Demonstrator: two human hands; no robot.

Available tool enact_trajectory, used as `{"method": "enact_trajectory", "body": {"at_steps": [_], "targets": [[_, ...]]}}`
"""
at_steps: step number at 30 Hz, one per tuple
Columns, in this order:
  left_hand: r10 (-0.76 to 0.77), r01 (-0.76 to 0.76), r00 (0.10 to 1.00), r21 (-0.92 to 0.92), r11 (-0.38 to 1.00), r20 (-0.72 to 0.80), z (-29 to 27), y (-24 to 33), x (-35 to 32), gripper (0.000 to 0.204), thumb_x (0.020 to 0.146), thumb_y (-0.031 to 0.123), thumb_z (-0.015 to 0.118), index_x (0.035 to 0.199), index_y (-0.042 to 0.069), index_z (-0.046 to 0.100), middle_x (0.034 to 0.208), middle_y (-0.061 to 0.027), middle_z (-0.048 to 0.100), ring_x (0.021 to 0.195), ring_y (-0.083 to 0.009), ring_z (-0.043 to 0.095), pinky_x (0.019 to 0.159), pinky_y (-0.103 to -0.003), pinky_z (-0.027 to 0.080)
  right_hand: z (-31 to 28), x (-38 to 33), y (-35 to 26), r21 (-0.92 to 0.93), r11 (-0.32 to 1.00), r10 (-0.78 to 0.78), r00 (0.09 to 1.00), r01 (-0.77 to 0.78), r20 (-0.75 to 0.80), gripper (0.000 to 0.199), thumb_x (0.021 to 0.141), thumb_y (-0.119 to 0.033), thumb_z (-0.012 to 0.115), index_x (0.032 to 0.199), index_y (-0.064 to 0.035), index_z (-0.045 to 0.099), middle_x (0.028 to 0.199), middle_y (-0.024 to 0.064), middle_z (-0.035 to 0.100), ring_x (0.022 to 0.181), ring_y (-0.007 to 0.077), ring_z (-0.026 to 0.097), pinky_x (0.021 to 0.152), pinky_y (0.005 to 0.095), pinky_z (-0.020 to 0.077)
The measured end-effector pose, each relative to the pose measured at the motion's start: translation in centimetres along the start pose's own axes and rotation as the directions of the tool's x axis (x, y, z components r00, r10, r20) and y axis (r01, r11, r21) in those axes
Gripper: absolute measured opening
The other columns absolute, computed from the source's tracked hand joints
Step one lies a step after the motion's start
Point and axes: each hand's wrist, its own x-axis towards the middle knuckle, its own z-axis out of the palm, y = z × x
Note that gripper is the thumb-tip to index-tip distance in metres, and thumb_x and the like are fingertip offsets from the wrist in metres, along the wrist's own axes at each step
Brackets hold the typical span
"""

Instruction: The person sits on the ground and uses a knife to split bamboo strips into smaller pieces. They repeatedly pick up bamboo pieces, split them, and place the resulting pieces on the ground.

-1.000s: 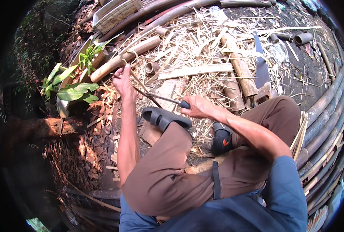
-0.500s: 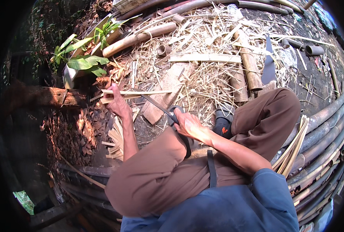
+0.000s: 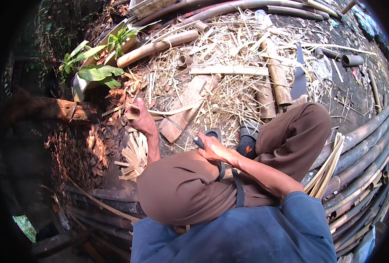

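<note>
**Seated person splitting a bamboo strip with a knife**

A person in brown trousers and a blue top is sitting low, knees drawn up. The right hand (image 3: 214, 149) is gripping the dark handle of a knife (image 3: 183, 132), its thin blade pointing up and left. The left hand (image 3: 141, 120) is closing around a pale bamboo strip (image 3: 159, 111), just beyond the left knee. The strip looks light, stiff and springy, likely sharp along its edges; it is probably best held near the end, clear of the blade. Cut slats (image 3: 135, 155) are lying beside the left knee, and a bundle of strips (image 3: 328, 168) is leaning by the right leg. The ground is littered with dry shavings, a flat board (image 3: 185, 109) and bamboo poles (image 3: 275, 74). Farther off, a leafy plant (image 3: 96, 70) is growing
</note>
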Motion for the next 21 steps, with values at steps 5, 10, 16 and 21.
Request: {"method": "enact_trajectory", "body": {"at_steps": [5,10,16,21], "targets": [[0.008,-0.007,1.0,0.065,0.998,-0.01,0.8,0.0,0.1,0.018,0.087,0.012,0.071,0.08,0.0,0.06,0.071,-0.003,0.059,0.064,-0.0126,0.053,0.061,-0.027,0.044,-1.2,0.0,-0.8,0.065,0.997,0.046,0.997,-0.049,0.059,0.036,0.082,-0.014,0.059,0.11,0.0011,0.042,0.079,0.0289,0.057,0.083,0.0511,0.058,0.071,0.0536,0.0425],[-0.016,0.018,0.999,-0.035,0.999,0.032,0.8,-0.1,0.7,0.018,0.088,0.011,0.069,0.08,-0.001,0.058,0.072,-0.0023,0.057,0.064,-0.0133,0.051,0.062,-0.028,0.043,-3.6,0.1,-3.1,-0.264,0.947,0.174,0.983,-0.182,-0.054,0.028,0.081,-0.011,0.061,0.101,-0.0049,0.043,0.078,0.0252,0.06,0.078,0.0487,0.059,0.067,0.0553,0.0448],[-0.057,0.057,0.998,0.001,0.998,-0.037,-1.2,-1.2,0.7,0.017,0.087,0.012,0.071,0.089,-0.003,0.063,0.079,-0.0047,0.063,0.067,-0.0149,0.055,0.065,-0.033,0.046,-1.8,0.6,-2.2,-0.27,0.946,0.178,0.983,-0.182,-0.04,0.032,0.08,-0.014,0.064,0.104,-0.0042,0.044,0.081,0.0272,0.063,0.083,0.0507,0.061,0.07,0.0576,0.0484],[-0.082,0.085,0.993,0.031,0.996,-0.082,-1.2,-0.1,0.4,0.02,0.088,0.014,0.071,0.087,-0.004,0.061,0.079,-0.0057,0.064,0.066,-0.0165,0.056,0.063,-0.033,0.047,-1.4,1.3,-0.9,-0.039,0.994,0.1,0.993,-0.098,0.056,0.029,0.079,-0.013,0.06,0.101,-0.0021,0.044,0.08,0.0289,0.061,0.083,0.0488,0.062,0.071,0.0548,0.0469]]}}
